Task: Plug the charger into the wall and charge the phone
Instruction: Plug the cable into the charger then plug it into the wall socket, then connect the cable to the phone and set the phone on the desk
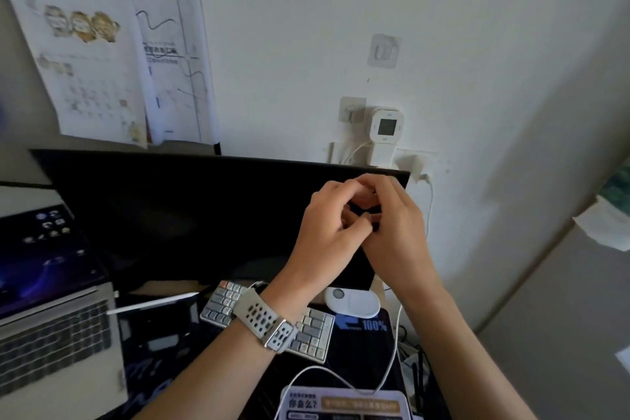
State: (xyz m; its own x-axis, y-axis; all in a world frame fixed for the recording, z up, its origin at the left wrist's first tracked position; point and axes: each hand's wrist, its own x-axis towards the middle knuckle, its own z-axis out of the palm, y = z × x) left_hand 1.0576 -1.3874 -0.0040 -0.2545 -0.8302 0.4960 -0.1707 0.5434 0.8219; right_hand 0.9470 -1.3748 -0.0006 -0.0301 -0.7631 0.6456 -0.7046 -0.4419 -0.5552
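Note:
My left hand, with a pale perforated watch strap on its wrist, and my right hand are pressed together in front of the dark monitor's upper right corner. Both pinch a small black object that is mostly hidden by the fingers; I cannot tell what it is. Just above and right of the hands, a white adapter sits in the wall socket. Its white cable drops behind my right hand and loops over the desk. No phone is clearly visible.
A large black monitor fills the middle. An open laptop stands at the left, with a small keyboard and a white mouse below the hands. A white display device hangs on the wall. A printed card lies at the bottom edge.

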